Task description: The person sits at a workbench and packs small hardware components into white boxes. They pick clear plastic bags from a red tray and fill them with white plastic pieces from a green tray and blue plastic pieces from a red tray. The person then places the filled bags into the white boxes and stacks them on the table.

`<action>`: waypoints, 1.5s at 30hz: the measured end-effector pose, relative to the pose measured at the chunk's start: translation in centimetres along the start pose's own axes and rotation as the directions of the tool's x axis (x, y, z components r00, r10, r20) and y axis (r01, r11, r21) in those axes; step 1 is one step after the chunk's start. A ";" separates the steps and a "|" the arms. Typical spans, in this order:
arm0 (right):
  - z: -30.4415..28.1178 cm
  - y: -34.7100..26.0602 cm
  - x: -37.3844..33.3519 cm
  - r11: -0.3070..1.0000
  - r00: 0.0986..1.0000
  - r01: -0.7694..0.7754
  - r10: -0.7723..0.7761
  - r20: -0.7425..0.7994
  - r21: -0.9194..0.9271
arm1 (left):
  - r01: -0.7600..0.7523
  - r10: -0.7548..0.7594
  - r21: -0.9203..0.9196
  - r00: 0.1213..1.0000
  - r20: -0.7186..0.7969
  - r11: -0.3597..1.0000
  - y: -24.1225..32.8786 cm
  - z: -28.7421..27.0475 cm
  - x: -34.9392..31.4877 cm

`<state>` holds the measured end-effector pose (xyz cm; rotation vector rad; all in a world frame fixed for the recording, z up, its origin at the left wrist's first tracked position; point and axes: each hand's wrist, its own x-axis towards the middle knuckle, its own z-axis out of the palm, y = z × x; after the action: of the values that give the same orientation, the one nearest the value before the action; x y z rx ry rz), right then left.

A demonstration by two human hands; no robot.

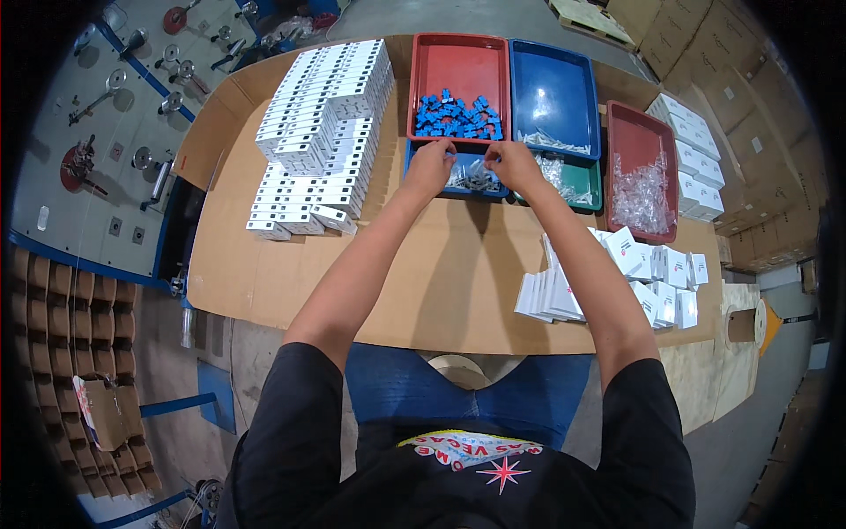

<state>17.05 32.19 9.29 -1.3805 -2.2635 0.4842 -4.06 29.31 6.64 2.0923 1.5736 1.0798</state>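
Note:
My left hand (430, 167) and my right hand (515, 167) reach forward over a small blue tray (429, 189) holding small grey-and-white parts (476, 176). The fingertips of both hands are drawn together in a pinch, facing each other across the tray. Whatever they hold, if anything, is too small to make out. Just beyond lies a red tray (460, 63) with many small blue plastic pieces (458, 117) at its near end. To the right of my right hand, a green tray (583, 208) contains clear bags and small pale parts.
A large blue tray (552, 84) holds pale screw-like pieces; a second red tray (621, 123) holds clear plastic parts (641, 194). White boxes stand in stacked rows (326, 132) at left. Smaller white packets (656, 278) lie near right on the cardboard-covered table (397, 300).

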 end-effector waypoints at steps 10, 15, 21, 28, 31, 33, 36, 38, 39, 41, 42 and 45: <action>-0.3 0.4 -0.4 0.994 0.995 0.052 -0.044 -0.090 0.096 | -0.010 0.012 0.038 0.999 -0.048 0.999 -0.4 0.0 -0.1; -0.4 0.6 -0.4 0.987 0.984 0.046 -0.018 -0.179 0.154 | 0.128 -0.127 0.028 0.992 -0.026 0.991 0.7 -0.5 -0.3; -1.1 0.9 -0.6 0.811 0.978 -0.176 0.207 0.007 0.558 | 0.271 -0.256 -0.281 0.963 0.089 0.921 0.2 0.1 0.4; -3.1 2.9 -4.8 0.496 0.931 -0.362 0.241 0.275 0.790 | 0.385 -0.232 -0.658 0.922 0.310 0.648 5.7 3.1 -0.2; -6.4 6.9 -6.4 0.575 0.895 -0.406 0.407 0.182 0.710 | 0.369 -0.237 -0.645 0.928 0.286 0.669 7.3 4.5 -0.9; -9.8 10.4 -8.0 0.599 0.831 -0.424 0.556 0.028 0.679 | 0.307 -0.197 -0.586 0.949 0.245 0.750 6.6 5.9 -1.9; -15.1 19.0 -11.5 0.760 0.698 -0.545 0.645 -0.311 0.355 | 0.227 -0.149 -0.418 0.966 0.211 0.879 6.0 7.2 -3.1; -17.1 24.1 -13.7 0.733 0.659 -0.680 0.604 -0.448 -0.010 | 0.194 -0.131 -0.289 0.966 0.223 0.938 6.9 7.0 -3.8; -17.8 26.5 -14.9 0.712 0.672 -0.699 0.618 -0.408 -0.071 | 0.167 -0.118 -0.218 0.968 0.222 0.961 8.2 6.7 -3.8; -18.2 28.8 -15.5 0.680 0.698 -0.709 0.638 -0.324 -0.188 | -0.039 0.051 -0.095 0.991 0.124 0.995 8.3 7.6 -3.5; -18.0 29.0 -15.6 0.689 0.730 -0.678 0.590 -0.345 -0.256 | -0.138 0.140 -0.023 0.987 0.085 0.990 8.3 8.1 -3.3; -17.0 24.8 -14.7 0.714 0.794 -0.597 0.460 -0.397 -0.366 | -0.237 0.231 0.095 0.971 0.068 0.967 9.3 8.5 -2.4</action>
<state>50.44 31.08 8.20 -2.2252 -1.7779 -0.1320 8.10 25.42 5.98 2.4042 1.4100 1.0215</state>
